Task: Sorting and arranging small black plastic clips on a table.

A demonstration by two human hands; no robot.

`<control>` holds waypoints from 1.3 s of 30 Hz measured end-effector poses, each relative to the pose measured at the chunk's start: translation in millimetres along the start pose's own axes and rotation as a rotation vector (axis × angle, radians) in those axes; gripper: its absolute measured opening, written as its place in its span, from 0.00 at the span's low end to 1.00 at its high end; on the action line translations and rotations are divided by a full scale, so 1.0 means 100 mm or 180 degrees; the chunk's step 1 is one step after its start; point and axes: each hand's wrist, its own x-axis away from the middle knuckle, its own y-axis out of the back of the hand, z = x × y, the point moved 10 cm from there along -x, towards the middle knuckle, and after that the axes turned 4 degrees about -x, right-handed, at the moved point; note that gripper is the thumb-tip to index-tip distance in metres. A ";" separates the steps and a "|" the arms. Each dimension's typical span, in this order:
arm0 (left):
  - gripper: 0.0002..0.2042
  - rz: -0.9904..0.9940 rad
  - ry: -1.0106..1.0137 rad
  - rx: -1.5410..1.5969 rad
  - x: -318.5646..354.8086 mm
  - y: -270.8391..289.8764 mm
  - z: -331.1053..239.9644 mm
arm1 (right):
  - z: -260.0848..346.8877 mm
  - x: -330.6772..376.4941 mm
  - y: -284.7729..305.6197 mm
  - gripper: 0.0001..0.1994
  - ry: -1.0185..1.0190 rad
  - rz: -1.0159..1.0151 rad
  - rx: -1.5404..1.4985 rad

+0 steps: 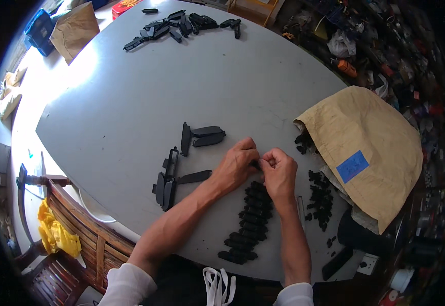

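My left hand [237,166] and my right hand [279,171] meet over the grey table [146,102], fingertips pinched together on a small black plastic part [256,164]. Just below them runs a row of stacked black parts [250,219] toward my body. Left of my left hand lie long flat black pieces [204,136] and a cluster of similar pieces [167,181]. Small loose black bits [320,198] lie right of my right hand.
A tan paper sack [368,148] with a blue label lies at the right, black bits spilling from its mouth. Another pile of black pieces [181,25] sits at the far edge. A wooden chair [74,229] with a yellow cloth stands at the left. Cluttered shelves fill the right.
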 end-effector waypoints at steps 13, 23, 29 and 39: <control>0.14 -0.0039 -0.0038 0.0097 0.00 -0.01 0.00 | 0.26 0.06 0.04 0.08 0.0339 -0.0062 0.1193; 0.13 -0.0006 0.0026 0.0023 -0.05 0.01 -0.10 | 0.18 0.04 0.08 0.10 0.0284 0.0107 0.1267; 0.14 0.0167 0.0037 -0.0056 -0.02 0.00 -0.05 | -0.22 0.56 0.90 0.04 -0.0019 -0.0514 0.0567; 0.15 0.0309 0.0117 -0.0074 -0.05 -0.05 -0.05 | -0.68 0.97 1.34 0.07 -0.0382 -0.0535 0.1504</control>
